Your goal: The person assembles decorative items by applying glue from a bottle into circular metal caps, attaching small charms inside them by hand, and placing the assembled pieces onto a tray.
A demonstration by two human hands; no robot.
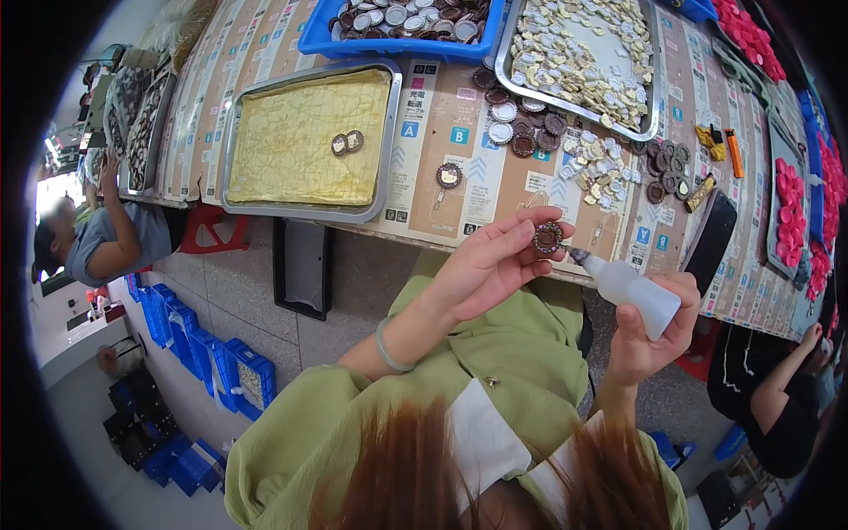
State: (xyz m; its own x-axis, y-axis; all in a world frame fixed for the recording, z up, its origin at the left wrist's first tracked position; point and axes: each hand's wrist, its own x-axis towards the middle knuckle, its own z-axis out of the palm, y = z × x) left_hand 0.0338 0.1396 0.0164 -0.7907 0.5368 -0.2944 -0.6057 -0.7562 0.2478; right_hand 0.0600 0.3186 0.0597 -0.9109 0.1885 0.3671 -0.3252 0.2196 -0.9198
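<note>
Between the thumb and fingers of my left hand (pixel 495 256) is a round brown cap (pixel 548 237) with a beaded, glittery rim. My right hand (pixel 654 327) grips a white squeeze bottle (pixel 638 296), its dark nozzle pointing left, close to the cap. On the table just beyond lies a finished-looking round piece with a white figure (pixel 449 175). Two similar joined pieces (pixel 347 142) rest on the yellow-lined metal tray (pixel 389 132). Loose brown caps (pixel 523 143) and small pale pieces (pixel 601 168) are scattered past my hands.
A blue bin (pixel 397 49) of caps and a metal tray (pixel 654 88) of pale pieces stand at the back. To the right are an orange cutter (pixel 734 153), a black phone-like slab (pixel 711 231) and pink pieces (pixel 789 212). People sit at both sides.
</note>
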